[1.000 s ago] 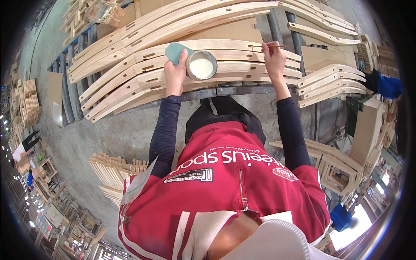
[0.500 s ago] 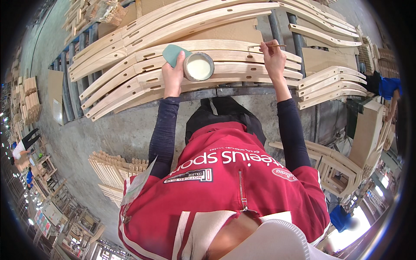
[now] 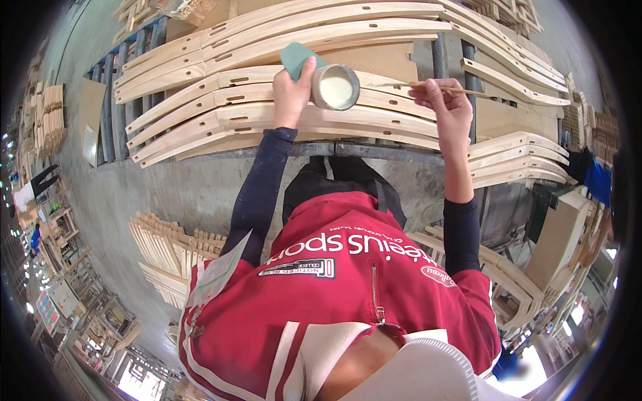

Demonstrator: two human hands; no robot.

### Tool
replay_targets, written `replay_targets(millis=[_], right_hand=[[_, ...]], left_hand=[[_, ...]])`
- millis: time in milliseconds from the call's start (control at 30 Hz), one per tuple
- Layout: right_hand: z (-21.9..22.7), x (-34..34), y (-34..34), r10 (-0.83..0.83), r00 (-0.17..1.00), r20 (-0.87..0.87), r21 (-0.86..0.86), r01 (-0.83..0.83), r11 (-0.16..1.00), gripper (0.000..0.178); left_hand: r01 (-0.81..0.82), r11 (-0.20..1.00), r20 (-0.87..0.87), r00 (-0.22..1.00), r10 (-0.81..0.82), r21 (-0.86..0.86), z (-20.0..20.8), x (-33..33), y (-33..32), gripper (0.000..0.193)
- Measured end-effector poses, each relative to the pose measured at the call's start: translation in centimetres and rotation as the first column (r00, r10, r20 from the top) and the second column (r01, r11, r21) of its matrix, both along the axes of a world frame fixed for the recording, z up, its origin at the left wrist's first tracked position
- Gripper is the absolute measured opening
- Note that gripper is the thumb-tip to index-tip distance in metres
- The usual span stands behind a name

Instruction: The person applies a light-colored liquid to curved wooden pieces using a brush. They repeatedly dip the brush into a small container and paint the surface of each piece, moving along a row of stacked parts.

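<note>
My left hand [image 3: 293,97] is closed around a round cup [image 3: 316,98] of creamy white liquid [image 3: 336,91]. A flat teal-green piece [image 3: 299,59] sticks up beside the cup under my thumb; whether it is joined to the cup I cannot tell. My right hand [image 3: 447,110] pinches a thin wooden-handled brush [image 3: 468,91], its pale tip pointing left toward the cup, just apart from its rim. Below both hands lie long, slightly bent wooden slats [image 3: 267,113] with oval slots, side by side.
More slotted slats [image 3: 281,41] lie farther off, and a shorter group [image 3: 518,160] lies at the right. Dark rollers [image 3: 438,57] and cardboard [image 3: 381,61] show beneath them. Stacked wood parts [image 3: 167,254] stand at the lower left. A person in blue [image 3: 597,177] is at the right edge.
The brush tip has come off the slats and closer to the cup, as my right hand moved right and down. My left hand with the cup has shifted right. The whole view has shifted slightly.
</note>
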State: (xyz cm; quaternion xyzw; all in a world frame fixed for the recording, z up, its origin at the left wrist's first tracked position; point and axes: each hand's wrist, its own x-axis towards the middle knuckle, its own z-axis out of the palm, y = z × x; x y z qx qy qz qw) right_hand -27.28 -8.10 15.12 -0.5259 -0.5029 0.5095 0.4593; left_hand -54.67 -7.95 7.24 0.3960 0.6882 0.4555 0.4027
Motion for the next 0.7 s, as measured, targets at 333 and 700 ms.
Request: replay_targets(millis=[333,700], right_hand=[[-1.0,-1.0,2.4,0.228,0.968,0.106,0.047,-0.233,0.971,0.017],[-1.9,-0.2,7.0,0.073,0.926,-0.37,-0.292,-0.19,0.937,0.017]], left_hand=[[0.003,0.986,-0.081,0.997,0.011,0.165,3.0,3.9,3.3,0.045],[-0.091,0.995,0.106,0.991,0.086,0.045,1.5,3.9,5.5,0.045]])
